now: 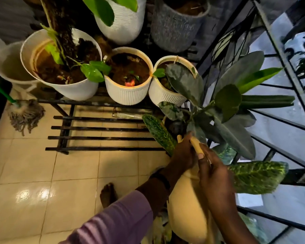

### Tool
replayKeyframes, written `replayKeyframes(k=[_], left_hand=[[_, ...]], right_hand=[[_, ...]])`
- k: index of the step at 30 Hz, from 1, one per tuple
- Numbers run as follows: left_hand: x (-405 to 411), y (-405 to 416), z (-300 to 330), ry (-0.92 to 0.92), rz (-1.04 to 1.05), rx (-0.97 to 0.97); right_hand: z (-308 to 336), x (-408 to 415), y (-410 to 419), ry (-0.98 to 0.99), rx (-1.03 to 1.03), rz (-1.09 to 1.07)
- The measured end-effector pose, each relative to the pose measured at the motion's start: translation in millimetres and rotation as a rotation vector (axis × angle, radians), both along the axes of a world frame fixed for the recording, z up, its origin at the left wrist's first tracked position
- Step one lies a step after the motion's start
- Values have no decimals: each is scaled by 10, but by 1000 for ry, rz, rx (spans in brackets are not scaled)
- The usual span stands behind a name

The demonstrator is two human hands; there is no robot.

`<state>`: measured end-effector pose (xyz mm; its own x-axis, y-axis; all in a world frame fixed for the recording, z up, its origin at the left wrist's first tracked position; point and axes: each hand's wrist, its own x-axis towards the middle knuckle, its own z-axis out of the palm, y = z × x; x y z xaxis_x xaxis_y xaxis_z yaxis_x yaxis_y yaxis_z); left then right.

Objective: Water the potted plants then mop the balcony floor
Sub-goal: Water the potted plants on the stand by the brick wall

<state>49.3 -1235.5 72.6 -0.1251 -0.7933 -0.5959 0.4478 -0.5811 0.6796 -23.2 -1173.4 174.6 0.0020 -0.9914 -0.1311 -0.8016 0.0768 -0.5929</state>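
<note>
Both hands, left hand [181, 154] and right hand [213, 171], grip pinching cream watering can [187, 208] spout, tilted toward leafy plant [224, 111].

Hidden and cut-off items, taken relative to the can [187, 205].

Can's base runs off the bottom edge; spout tip hidden behind the left hand [182, 152] and leaves. Pot beyond the spout hidden by foliage. Mop [26, 114] handle, far left of the can, cut by the frame edge.
</note>
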Motion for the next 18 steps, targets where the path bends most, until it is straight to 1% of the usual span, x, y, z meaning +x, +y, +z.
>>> replayKeyframes(k=[3, 5, 9, 15, 18], left_hand=[[68, -47, -42, 58, -17, 22], [99, -140, -172, 13, -32, 46], [147, -301, -248, 104, 34, 236], [177, -428, -317, 261, 70, 304], [196, -474, -333, 231, 51, 303]], right_hand=[[-42, 93, -19, 7, 10, -38], [-100, 171, -59, 10, 11, -63], [-148, 310, -148, -2, 21, -91], [-161, 382, -310, 11, 34, -77], [-155, 418, -383, 22, 59, -80]])
